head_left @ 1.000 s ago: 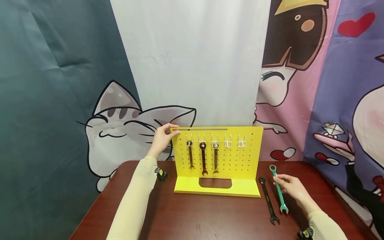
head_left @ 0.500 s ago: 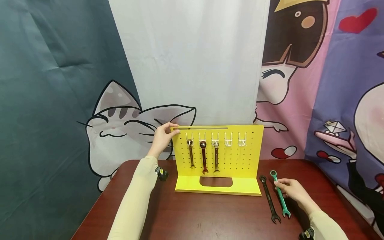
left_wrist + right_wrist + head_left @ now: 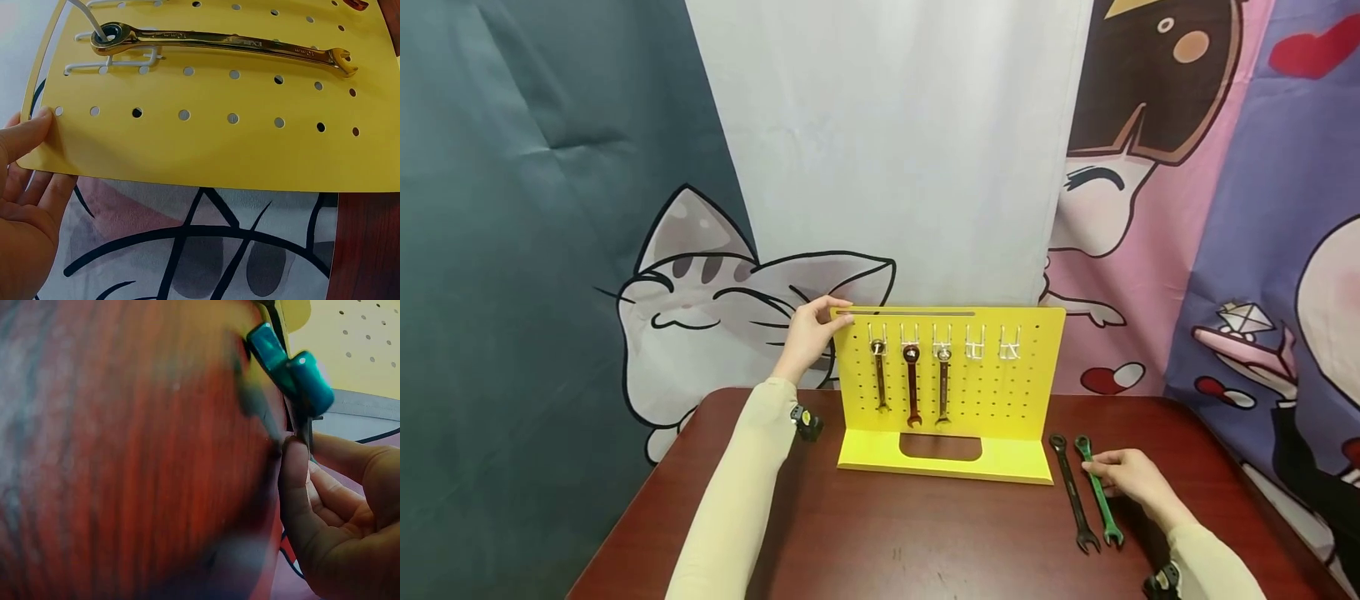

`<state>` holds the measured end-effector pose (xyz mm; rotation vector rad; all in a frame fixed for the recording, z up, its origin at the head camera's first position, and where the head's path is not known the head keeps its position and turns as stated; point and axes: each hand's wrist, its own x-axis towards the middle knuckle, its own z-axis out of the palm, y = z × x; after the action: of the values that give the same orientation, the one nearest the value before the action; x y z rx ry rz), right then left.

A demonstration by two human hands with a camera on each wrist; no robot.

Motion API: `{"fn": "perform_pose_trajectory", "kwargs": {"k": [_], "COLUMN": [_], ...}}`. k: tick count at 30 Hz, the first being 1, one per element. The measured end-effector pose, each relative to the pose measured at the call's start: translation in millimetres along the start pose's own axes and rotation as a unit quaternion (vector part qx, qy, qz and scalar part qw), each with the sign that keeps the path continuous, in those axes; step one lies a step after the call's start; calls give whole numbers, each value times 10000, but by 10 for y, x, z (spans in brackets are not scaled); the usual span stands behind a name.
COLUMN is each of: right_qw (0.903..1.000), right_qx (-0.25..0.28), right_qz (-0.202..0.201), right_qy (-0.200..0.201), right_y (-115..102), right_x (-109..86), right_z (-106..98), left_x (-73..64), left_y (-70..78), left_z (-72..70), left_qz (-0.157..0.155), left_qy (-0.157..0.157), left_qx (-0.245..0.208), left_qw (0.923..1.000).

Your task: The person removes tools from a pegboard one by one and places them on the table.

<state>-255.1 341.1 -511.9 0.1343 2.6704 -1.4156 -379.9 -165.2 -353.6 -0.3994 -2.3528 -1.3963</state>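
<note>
Now the long green metal wrench (image 3: 1102, 501), with a ring at one end and a gap at the other, is lower than it was a second ago. Its ring end has dropped and come nearer, so the wrench now lies about level with the long black metal wrench (image 3: 1073, 493) on its left. I can't tell if the green one touches the shiny red-brown table (image 3: 925, 533). It seems to mean that this wrench is not on its way up to the board at this moment.

The right hand (image 3: 1135, 475) comes in from the right side and pinches the green wrench between thumb and fingers. The grip is almost closed, just as wide as the thin handle. It holds close to the far ring end, and the gap end sticks out toward the near side.

On the left, the left hand (image 3: 808, 333) pinches the far left top corner of the yellow board full of little holes (image 3: 1011, 456), with its thumb on the front. It hasn't moved from there. Three shiny metal wrenches (image 3: 913, 383) hang on the board's left hooks. The two white wire hooks (image 3: 974, 352) on the right have no wrench.
</note>
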Motion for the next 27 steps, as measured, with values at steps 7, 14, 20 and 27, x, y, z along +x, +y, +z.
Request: {"fn": "perform_pose_trajectory", "kwargs": {"k": [7, 14, 20, 27], "right_qw": [9998, 9992, 9986, 9947], "right_qx": [-104, -268, -477, -1007], "right_qz": [190, 266, 162, 147], "right_qy": [18, 127, 156, 165], "right_y": [-5, -27, -70, -126], "right_x": [-33, -50, -66, -40], "right_z": [7, -6, 1, 29], "left_x": [-5, -2, -23, -10], "left_y": [27, 46, 48, 39], "left_z": [3, 15, 0, -26], "left_qz": [-57, -7, -75, -12], "left_qy": [-101, -68, -80, -45], "left_qx": [-22, -78, -97, -93], "left_qw": [9999, 9999, 9999, 9999]}}
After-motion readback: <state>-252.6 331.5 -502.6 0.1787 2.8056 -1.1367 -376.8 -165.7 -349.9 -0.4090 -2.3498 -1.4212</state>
